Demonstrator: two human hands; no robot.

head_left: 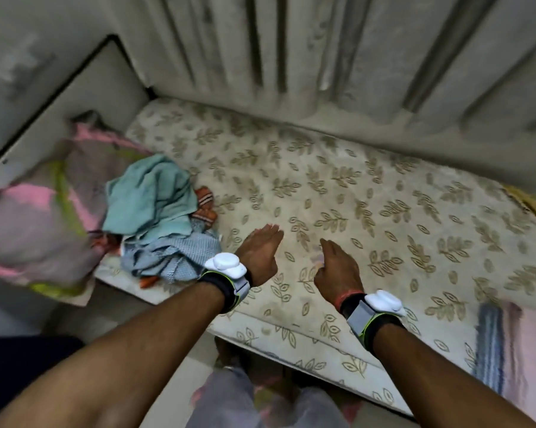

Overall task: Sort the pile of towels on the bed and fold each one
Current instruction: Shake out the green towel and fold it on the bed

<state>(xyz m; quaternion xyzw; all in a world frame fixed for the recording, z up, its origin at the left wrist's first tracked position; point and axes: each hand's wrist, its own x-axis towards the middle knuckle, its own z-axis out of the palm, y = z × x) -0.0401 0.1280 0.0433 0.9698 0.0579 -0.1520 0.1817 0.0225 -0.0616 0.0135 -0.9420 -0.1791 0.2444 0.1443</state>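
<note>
sorting looks unstarted: the towel pile (161,217) lies crumpled centre left on the bed (384,196). left hand (259,254) fingers straight, together; right hand (337,270) loosely bent; both empty. next: reach left, lift its top layer.

The bed's sheet (353,186) is matt printed cloth, lightly creased. Near its left edge the teal towel (151,199) looks soft and limp, and the pale blue towel (180,254) beneath has a coarser, ribbed weave. The curtain (322,57) along the far edge is dull cloth. The wrist units (225,264) are smooth white plastic on woven straps.
</note>
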